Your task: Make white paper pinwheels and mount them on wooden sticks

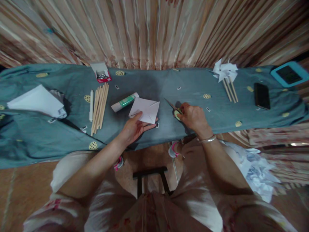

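Paper (144, 110): pinched by the left hand (134, 129), thumb above, fingers beneath.
Scissors (178, 114): gripped at the handles by the right hand (193, 117), fingers curled; held right of the paper.
Blades (169, 102): slanted up and left, tip near the paper's right corner, not touching.

Right of your right fingers (185, 105), open cloth (198, 80) reaches the pinwheels (225, 71). Beyond your left fingers (148, 127), a green-labelled tube (125, 102) obstructs you.

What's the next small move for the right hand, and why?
Probably lay the scissors down, freeing the right hand: they seem low over the cloth, apart from the paper in the left hand, which appears slit near its corners.
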